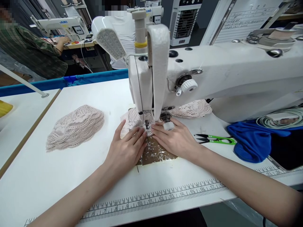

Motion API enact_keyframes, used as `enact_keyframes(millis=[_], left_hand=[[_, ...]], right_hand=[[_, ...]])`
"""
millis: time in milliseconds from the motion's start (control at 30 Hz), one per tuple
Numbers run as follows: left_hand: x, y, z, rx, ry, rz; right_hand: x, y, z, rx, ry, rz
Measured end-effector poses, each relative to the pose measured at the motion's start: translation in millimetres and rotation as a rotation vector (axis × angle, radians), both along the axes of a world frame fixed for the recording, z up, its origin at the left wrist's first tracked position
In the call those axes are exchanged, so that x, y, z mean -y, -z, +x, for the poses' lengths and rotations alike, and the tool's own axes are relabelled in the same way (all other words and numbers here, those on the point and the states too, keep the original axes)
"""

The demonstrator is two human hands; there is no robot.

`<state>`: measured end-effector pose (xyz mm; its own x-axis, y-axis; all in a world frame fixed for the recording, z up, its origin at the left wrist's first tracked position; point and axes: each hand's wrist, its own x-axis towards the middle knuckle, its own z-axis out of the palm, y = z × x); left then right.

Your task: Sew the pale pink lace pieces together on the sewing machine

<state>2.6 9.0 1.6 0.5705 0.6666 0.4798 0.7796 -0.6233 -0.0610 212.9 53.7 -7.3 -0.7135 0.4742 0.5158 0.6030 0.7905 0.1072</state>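
A pale pink lace piece [133, 118] lies under the presser foot [147, 123] of the white sewing machine [151, 72]. My left hand [126, 145] rests flat at the left of the foot, fingertips on the lace edge. To the right of the foot, my right hand [176, 135] lies with its fingers stretched out, touching the lace near the needle. Both hands are open, palms down, partly over a brown taped plate [157, 151]. A stack of similar lace pieces [75, 127] sits at the left, and more lace [193, 108] shows behind the machine head.
Green-handled thread snips [216, 139] lie right of my right hand, beside a blue cloth [253, 140], coiled cable [281, 119] and a dark phone-like device [287, 151]. A printed ruler [151, 197] runs along the table's front edge. Another person [35, 47] works behind, at left.
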Motion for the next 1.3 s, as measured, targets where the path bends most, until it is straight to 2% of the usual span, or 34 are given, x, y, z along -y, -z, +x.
enact_keyframes(millis=[533,1067,1300], left_hand=[[-10,-0.9,1,0.000,0.000,0.003],[-10,1.7,1,-0.005,-0.002,-0.016],[-19,-2.2,-11,-0.021,-0.050,0.010]], right_hand=[[-3,-1.6,-3,0.033,0.063,-0.020],[-4,-0.7,-3,0.055,0.070,-0.030],[-3,-2.4,-4,0.036,0.070,-0.044]])
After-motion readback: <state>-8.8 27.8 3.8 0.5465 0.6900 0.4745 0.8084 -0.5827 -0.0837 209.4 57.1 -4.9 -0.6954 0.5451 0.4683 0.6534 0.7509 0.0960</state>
